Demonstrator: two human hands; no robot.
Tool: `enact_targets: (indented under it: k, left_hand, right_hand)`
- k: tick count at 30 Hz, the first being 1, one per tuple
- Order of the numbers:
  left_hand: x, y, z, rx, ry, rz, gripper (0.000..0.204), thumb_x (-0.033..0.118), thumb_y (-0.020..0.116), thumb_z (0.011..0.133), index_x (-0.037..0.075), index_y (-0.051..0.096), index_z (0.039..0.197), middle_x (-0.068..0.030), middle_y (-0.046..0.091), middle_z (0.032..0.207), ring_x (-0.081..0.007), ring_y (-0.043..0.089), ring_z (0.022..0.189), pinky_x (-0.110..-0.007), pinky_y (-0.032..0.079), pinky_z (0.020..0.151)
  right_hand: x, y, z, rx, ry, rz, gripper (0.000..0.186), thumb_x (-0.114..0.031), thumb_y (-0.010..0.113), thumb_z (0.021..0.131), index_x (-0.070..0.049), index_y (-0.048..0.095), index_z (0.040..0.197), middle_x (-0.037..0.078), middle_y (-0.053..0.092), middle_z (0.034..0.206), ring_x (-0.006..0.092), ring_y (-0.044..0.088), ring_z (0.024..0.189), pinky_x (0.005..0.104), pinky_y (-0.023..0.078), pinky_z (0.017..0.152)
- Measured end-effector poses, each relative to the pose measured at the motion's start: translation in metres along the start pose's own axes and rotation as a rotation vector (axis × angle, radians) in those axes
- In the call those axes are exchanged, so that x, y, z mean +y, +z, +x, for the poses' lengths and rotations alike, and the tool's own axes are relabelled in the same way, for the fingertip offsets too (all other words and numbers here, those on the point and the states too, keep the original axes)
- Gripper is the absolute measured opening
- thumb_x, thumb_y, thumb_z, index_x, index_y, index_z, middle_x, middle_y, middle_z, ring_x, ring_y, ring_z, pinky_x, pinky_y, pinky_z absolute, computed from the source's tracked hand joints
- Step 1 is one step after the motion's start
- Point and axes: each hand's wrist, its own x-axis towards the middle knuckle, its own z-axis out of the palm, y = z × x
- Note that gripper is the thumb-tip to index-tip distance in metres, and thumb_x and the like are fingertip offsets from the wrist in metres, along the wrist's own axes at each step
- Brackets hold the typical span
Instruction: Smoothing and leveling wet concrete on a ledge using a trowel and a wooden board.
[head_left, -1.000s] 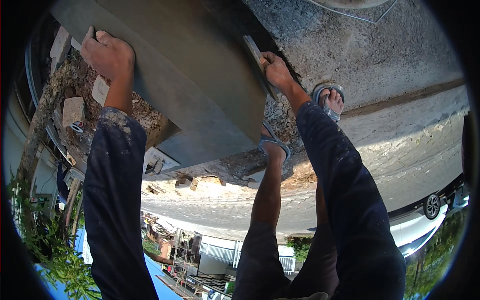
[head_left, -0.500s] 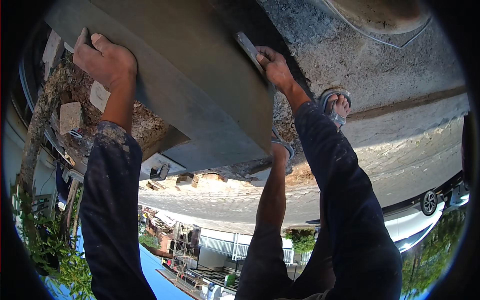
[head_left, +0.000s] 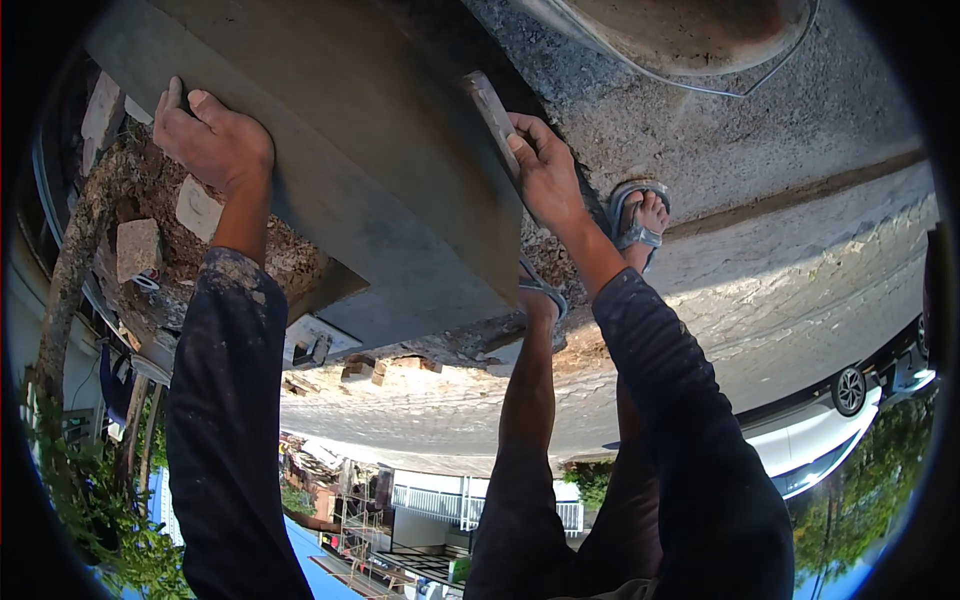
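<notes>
Between both hands, the big grey slab is tipping further toward the rubble than a second ago; the left hand is curling over its far edge, the right hand gripping the near edge, carrying it along

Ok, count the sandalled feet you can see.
2. One sandalled foot is on the pavement just right of the right hand; the other sandalled foot is below that hand, toes hidden behind the grey slab.
</notes>
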Motion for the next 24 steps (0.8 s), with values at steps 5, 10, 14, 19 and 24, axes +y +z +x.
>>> enact_targets:
  k: [5,10,14,19,24]
  left_hand:
    - [0.0,0.004,-0.002,0.005,-0.004,-0.016,0.043,0.022,0.045,0.102,-0.007,0.052,0.134,-0.0229,0.046,0.137,-0.0361,0.043,0.13,-0.044,0.035,0.112]
    - [-0.001,0.003,-0.002,0.004,0.003,-0.009,0.043,0.021,0.045,0.102,-0.007,0.053,0.134,-0.0224,0.046,0.137,-0.0357,0.042,0.131,-0.044,0.035,0.111]
    - [-0.003,0.007,-0.004,0.017,0.013,-0.005,0.043,0.022,0.045,0.102,-0.006,0.054,0.133,-0.0223,0.047,0.136,-0.0358,0.042,0.13,-0.044,0.035,0.111]
    - [-0.01,0.0,-0.001,0.013,0.002,0.02,0.043,0.024,0.044,0.102,-0.004,0.056,0.132,-0.0211,0.045,0.137,-0.0354,0.043,0.13,-0.045,0.037,0.11]
    - [-0.005,-0.001,-0.003,0.001,-0.018,0.013,0.043,0.025,0.043,0.103,-0.003,0.057,0.132,-0.0202,0.045,0.138,-0.0348,0.042,0.13,-0.044,0.038,0.109]
  right_hand:
    - [0.074,-0.008,0.06,0.031,0.122,-0.256,0.033,-0.019,0.056,0.101,-0.001,0.062,0.128,0.017,0.07,0.112,0.0247,0.065,0.105,0.0349,0.048,0.095]
    - [0.1,-0.009,0.065,-0.061,0.172,-0.285,0.033,-0.019,0.057,0.101,-0.002,0.062,0.129,0.013,0.07,0.113,0.0193,0.063,0.106,0.0332,0.046,0.097]
    - [0.096,-0.016,0.038,-0.114,0.192,-0.103,0.032,-0.018,0.057,0.102,0.001,0.062,0.127,0.009,0.068,0.112,0.0152,0.061,0.103,0.0308,0.047,0.095]
    - [0.026,0.0,-0.036,-0.16,0.238,0.114,0.029,-0.008,0.054,0.103,0.001,0.059,0.129,0.004,0.066,0.113,0.0128,0.058,0.104,0.0276,0.045,0.095]
    - [-0.05,0.01,-0.101,-0.252,0.138,-0.062,0.027,-0.006,0.054,0.102,0.0,0.06,0.127,0.009,0.068,0.113,0.0146,0.06,0.105,0.0282,0.045,0.096]
